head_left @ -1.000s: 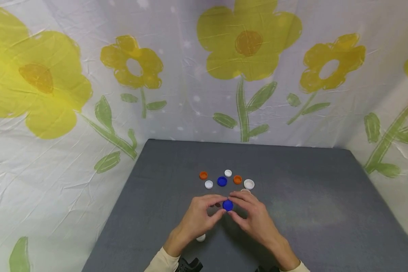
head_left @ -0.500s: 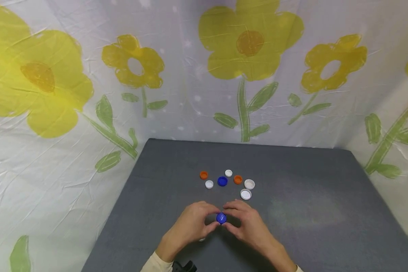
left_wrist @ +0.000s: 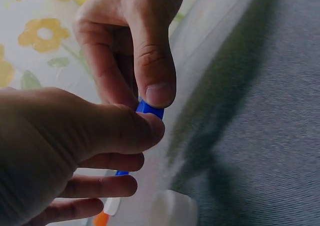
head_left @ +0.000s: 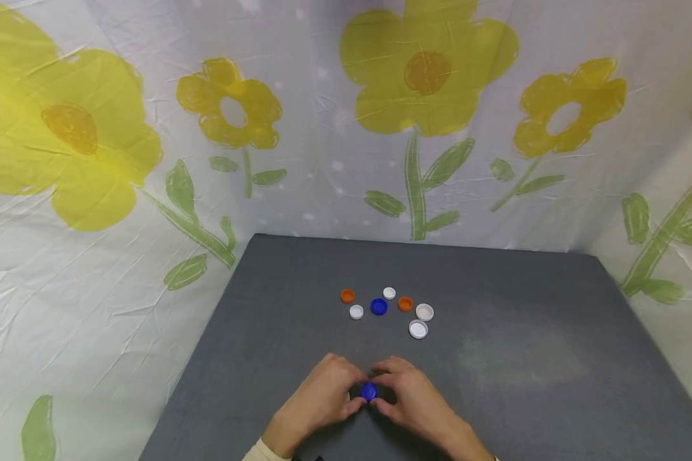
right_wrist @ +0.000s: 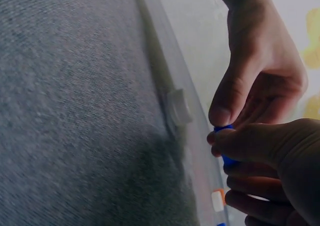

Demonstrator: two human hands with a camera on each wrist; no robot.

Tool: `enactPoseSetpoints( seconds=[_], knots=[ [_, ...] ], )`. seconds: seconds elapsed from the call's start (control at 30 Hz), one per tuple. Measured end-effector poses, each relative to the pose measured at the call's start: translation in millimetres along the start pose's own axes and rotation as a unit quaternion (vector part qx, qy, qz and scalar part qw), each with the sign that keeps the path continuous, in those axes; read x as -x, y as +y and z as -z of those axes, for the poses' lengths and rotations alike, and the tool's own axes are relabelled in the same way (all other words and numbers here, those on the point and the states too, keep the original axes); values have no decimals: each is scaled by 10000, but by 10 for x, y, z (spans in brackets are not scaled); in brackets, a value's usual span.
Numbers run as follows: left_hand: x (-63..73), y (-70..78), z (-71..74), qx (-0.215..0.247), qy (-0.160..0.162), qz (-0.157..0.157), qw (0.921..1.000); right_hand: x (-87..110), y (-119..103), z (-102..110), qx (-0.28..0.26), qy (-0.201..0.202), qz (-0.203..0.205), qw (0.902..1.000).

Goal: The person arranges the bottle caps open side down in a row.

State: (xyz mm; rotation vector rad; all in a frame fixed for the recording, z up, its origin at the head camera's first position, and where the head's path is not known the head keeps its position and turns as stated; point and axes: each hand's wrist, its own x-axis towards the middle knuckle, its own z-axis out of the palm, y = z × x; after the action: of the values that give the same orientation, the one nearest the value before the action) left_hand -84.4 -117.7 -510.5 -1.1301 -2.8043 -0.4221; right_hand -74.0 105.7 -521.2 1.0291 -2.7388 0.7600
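Note:
Both hands meet near the front of the grey table, a little above it, and pinch one small blue cap between them. My left hand holds its left side with thumb and fingertips. My right hand holds the right side. In the left wrist view the blue cap shows only as an edge between my left thumb and a right fingertip. In the right wrist view the blue cap is mostly hidden by fingers.
Farther back lie loose caps: two orange caps, a blue one and several white caps. Another white cap lies on the table under the hands. A flowered cloth hangs behind and beside the table.
Both hands have drawn back toward me with the blue cap still pinched between them. The white cap near the group, once partly behind the fingers, now shows fully.

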Motion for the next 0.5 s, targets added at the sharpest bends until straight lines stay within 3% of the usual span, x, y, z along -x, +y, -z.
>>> enactPoseSetpoints(
  seconds=[0.17, 0.5],
  knots=[
    [18, 17, -78, -224, -115, -36, 9997, 0, -12, -49, 174, -208, 51, 9996],
    [51, 85, -154, -631, -133, 1, 9979, 36, -3, -120, 499, -117, 593, 9969]
  ],
)
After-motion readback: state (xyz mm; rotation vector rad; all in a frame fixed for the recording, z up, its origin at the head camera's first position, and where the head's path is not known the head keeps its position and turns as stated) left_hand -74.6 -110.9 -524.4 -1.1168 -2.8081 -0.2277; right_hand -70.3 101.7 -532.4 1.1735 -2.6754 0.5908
